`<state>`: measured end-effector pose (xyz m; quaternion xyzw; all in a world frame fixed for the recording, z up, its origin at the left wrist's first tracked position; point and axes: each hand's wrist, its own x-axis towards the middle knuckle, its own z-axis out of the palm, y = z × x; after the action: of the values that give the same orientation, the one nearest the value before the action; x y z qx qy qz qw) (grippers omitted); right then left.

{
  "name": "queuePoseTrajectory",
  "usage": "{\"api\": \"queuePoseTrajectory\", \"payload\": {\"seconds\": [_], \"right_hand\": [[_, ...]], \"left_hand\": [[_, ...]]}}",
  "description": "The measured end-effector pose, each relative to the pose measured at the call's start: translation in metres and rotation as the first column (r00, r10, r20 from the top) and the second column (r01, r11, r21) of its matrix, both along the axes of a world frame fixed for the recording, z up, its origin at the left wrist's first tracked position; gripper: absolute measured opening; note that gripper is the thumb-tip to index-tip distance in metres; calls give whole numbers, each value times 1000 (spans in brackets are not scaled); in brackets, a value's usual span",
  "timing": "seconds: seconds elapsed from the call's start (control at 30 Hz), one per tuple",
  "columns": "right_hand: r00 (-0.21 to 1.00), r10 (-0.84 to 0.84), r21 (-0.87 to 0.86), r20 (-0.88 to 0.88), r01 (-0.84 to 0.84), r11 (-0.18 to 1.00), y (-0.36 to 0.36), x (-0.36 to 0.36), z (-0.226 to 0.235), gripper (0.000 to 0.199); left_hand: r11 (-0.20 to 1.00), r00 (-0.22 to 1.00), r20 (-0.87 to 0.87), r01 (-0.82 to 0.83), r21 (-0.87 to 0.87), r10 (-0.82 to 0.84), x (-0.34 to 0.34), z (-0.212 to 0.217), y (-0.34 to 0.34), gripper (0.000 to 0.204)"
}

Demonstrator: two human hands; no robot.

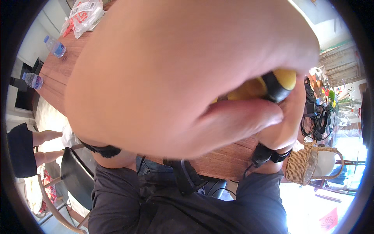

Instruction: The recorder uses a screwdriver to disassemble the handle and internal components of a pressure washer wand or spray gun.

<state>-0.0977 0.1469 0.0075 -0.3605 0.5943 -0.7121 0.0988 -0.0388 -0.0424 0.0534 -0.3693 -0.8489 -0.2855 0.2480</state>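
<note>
Fingers (241, 117) of the left hand (175, 74) are curled shut around a yellow tool with a black band (274, 84), held so close to the camera that the hand fills most of the frame from the upper middle down to the centre. Only the tool's yellow and black end shows, at the right of centre, peeping out between the curled fingers and the right hand (286, 124). That hand sits just behind and below the tool, touching it or nearly so; whether its fingers are closed on the tool I cannot tell, since the left hand hides them. A black wrist strap (269, 154) circles the right wrist, lower right of centre.

Behind the hands a wooden tabletop (58, 78) runs from the upper left to the lower middle. Two water bottles (54, 46) lie at its upper left edge, with a plastic bag (82, 15) at the top. A wicker basket (302, 163) stands at the lower right.

The step in hand looks like gripping or adjusting the tool up near the head. Any next move would call for lowering the hands so that the work comes into view.
</note>
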Motion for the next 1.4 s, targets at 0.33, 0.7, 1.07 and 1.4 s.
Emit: {"api": "queuePoseTrajectory", "payload": {"seconds": [0.33, 0.7, 1.07, 1.4], "right_hand": [[999, 34, 250, 19, -37, 968, 14, -9, 4, 85], [993, -86, 368, -86, 112, 923, 14, -14, 5, 87], [981, -137, 157, 138, 115, 981, 3, -3, 6, 79], [967, 34, 313, -252, 48, 948, 12, -5, 13, 58]], "left_hand": [[1000, 1000, -7, -27, 9, 27, 0, -2, -18, 50], [999, 999, 1, -42, 25, 42, 12, 1, -22, 51], [999, 999, -3, -37, 40, 38, -16, -2, -15, 52], [998, 999, -2, -42, 53, 43, 10, -4, -16, 52]]}}
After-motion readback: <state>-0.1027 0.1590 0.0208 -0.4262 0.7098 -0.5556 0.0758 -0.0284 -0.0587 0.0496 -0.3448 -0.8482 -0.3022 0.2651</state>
